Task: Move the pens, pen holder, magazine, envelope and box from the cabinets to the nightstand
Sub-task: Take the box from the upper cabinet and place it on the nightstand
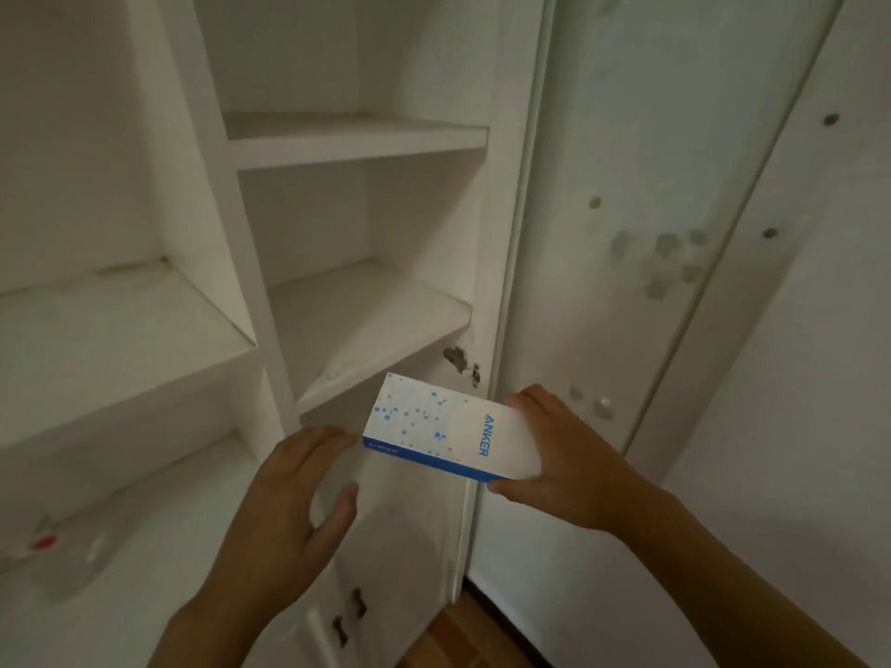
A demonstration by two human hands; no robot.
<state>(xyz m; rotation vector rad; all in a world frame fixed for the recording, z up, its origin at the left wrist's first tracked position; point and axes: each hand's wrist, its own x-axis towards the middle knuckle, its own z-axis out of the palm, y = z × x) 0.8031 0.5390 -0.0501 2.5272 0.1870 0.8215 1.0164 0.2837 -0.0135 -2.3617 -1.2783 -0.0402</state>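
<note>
While right hand (554, 455) grips box (443, 426), cabinet shelves (357, 137) behind.

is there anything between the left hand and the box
Nothing visible does. The box is gripped at its right end by the right hand, held in front of the open cabinet. The left hand is open just beside its left end, fingertips near the corner; contact cannot be told.

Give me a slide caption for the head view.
Right hand holds a white-and-blue box before open white cabinet shelves; left hand reaches toward it.
</note>
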